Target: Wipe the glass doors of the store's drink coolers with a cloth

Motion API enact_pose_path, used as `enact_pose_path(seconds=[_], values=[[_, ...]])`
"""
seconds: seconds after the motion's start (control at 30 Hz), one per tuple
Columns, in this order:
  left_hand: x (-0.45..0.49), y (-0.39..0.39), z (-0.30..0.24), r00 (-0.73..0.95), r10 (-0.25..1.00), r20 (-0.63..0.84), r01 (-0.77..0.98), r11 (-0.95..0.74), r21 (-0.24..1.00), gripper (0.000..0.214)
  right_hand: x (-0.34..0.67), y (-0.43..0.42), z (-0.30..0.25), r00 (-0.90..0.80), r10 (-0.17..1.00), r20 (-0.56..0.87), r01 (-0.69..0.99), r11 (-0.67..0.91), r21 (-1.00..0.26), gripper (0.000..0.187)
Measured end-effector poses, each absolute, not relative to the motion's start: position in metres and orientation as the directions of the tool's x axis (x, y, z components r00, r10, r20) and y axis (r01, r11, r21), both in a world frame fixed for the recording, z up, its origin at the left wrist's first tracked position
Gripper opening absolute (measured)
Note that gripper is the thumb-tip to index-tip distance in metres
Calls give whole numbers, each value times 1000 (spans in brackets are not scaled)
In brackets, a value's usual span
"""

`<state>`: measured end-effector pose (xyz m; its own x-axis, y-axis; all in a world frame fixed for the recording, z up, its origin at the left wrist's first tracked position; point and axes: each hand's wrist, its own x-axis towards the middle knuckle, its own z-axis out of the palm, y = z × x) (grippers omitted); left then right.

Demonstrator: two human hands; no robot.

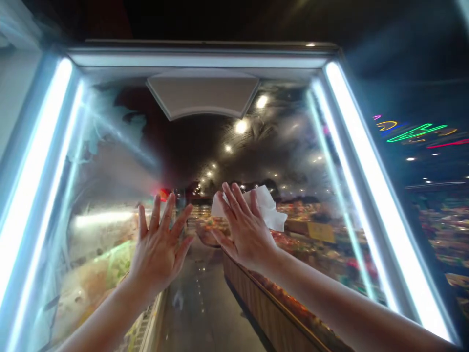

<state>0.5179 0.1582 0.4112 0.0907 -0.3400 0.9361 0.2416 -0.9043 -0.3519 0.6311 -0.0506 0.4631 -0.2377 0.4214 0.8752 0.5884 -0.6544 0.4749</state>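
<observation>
My left hand (159, 244) lies flat against a fogged glass door (120, 161), fingers spread and nothing in it. My right hand (244, 227) presses a white paper tissue (269, 205) against the same glass, fingers stretched flat over it. The tissue sticks out above and to the right of my fingers. The glass is misted at the left and upper right, and reflects a shop aisle with produce stands.
A silver door frame (198, 58) with bright light strips at the left (32, 171) and right (370, 171) borders the glass. A grey handle plate (201, 95) sits at the top middle. A dark neighbouring pane (432, 146) with neon reflections is at the right.
</observation>
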Motion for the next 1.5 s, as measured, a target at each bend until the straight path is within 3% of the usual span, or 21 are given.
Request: enact_pose_path(seconds=[0.2,0.37,0.53,0.7,0.9,1.03,1.23,1.4,1.5], values=[[505,189,421,65,-335,940,258,-904,-340,60,612,-16,486,-138,360,923,601,-710,367,78],[494,212,423,87,-325,942,259,-906,-336,60,597,10,479,-125,425,896,589,-695,412,78],[488,232,427,93,-280,956,227,-928,-294,61,580,34,488,-45,372,927,605,-729,321,77],[486,241,425,74,-250,965,192,-946,-260,64,572,51,476,-136,546,826,589,-626,511,78],[481,242,419,41,-230,972,155,-960,-233,65,565,70,491,-129,447,885,581,-689,433,74],[477,242,410,17,-236,972,129,-963,-236,70,562,73,480,-205,571,795,581,-582,569,76],[474,242,403,4,-240,971,158,-958,-238,69,556,79,476,-145,536,832,605,-617,503,76],[469,244,390,1,-233,972,132,-964,-231,70,563,66,422,-250,741,624,571,-408,713,85],[466,242,388,18,-239,971,132,-962,-239,70,564,61,427,-213,731,648,576,-442,688,84]])
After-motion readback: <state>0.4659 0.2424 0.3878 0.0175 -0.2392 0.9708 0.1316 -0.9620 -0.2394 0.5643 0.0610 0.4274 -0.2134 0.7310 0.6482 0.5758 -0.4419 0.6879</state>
